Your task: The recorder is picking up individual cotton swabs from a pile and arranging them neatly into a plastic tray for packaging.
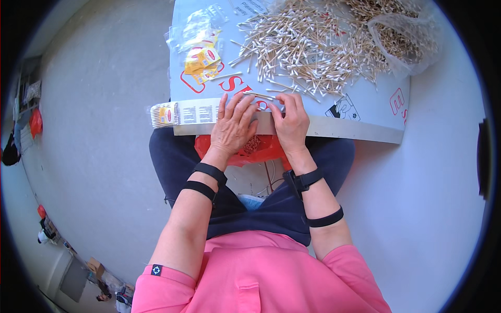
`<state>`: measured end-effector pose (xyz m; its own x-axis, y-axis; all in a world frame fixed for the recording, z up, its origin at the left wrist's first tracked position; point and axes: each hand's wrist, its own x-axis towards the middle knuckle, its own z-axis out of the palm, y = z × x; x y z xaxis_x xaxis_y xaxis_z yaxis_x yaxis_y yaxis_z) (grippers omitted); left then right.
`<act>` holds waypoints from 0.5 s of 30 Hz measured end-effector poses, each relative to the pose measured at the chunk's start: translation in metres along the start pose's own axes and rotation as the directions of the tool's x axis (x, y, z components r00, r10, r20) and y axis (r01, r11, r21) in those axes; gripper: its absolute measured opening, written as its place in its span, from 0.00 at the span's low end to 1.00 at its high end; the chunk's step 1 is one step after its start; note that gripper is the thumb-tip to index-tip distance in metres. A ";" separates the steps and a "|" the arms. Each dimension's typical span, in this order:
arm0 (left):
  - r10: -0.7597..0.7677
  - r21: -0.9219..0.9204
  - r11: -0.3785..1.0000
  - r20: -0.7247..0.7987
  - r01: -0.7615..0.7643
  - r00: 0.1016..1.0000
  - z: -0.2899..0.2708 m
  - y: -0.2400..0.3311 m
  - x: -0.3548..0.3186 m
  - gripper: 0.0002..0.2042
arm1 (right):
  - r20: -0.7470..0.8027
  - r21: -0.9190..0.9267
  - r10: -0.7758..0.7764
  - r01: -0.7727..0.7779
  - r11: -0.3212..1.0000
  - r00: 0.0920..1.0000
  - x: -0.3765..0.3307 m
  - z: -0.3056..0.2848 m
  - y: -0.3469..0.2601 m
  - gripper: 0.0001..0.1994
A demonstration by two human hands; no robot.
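Note:
Near the front edge of a board covered in printed sheet (308, 108), both hands are at a few loose cotton swabs (259, 96). My left hand (235, 125) lies with its fingers stretched out over the board, fingertips by the swabs. My right hand (291, 120) is curled, thumb and forefinger closed at the swabs' right ends; the fingers partly hide what they grip. Left of my left hand lies a white printed strip (198, 111), and on its left end sits a filled pack of swabs (165, 115). A large heap of cotton swabs (308, 47) spreads beyond my hands.
Clear plastic bags (201, 28) and yellow labels (202, 60) lie at the board's far left. An open clear bag (404, 47) of swabs is at the far right. A red plastic bag (209, 148) hangs below the front edge, between my knees.

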<state>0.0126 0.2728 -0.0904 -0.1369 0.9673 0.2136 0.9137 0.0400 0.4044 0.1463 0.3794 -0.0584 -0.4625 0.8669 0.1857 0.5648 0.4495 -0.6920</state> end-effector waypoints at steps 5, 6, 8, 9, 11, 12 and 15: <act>-0.037 -0.051 0.998 -0.018 0.036 0.999 -0.004 0.003 0.005 0.37 | -0.047 0.019 0.074 -0.073 0.997 0.996 -0.008 0.007 0.001 0.11; -0.034 -0.052 0.998 -0.016 0.033 0.999 -0.004 0.002 0.005 0.37 | -0.059 0.013 0.091 -0.090 0.996 0.994 -0.009 0.011 0.001 0.10; -0.006 -0.071 0.997 -0.009 0.006 1.000 -0.002 0.001 0.005 0.37 | -0.072 0.008 0.109 -0.109 0.994 0.991 -0.008 0.015 0.000 0.09; -0.005 -0.071 0.997 -0.008 0.004 1.000 -0.002 0.000 0.004 0.37 | -0.082 -0.003 0.106 -0.106 0.994 0.991 -0.008 0.016 -0.001 0.09; 0.001 -0.070 0.998 -0.003 -0.001 1.000 -0.001 -0.001 0.004 0.38 | -0.092 -0.014 0.103 -0.105 0.994 0.990 -0.006 0.015 -0.004 0.09; 0.001 -0.070 0.998 -0.002 -0.001 1.000 -0.001 -0.001 0.003 0.38 | -0.113 -0.026 0.079 -0.083 0.996 0.990 -0.004 0.013 -0.005 0.08; -0.001 -0.055 0.998 -0.017 0.000 1.000 -0.002 0.001 0.004 0.37 | -0.099 -0.055 0.002 -0.007 0.998 0.995 -0.005 0.011 0.001 0.07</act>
<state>0.0123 0.2763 -0.0874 -0.1442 0.9628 0.2286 0.8914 0.0260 0.4525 0.1416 0.3730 -0.0673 -0.3912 0.8849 0.2528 0.6048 0.4543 -0.6541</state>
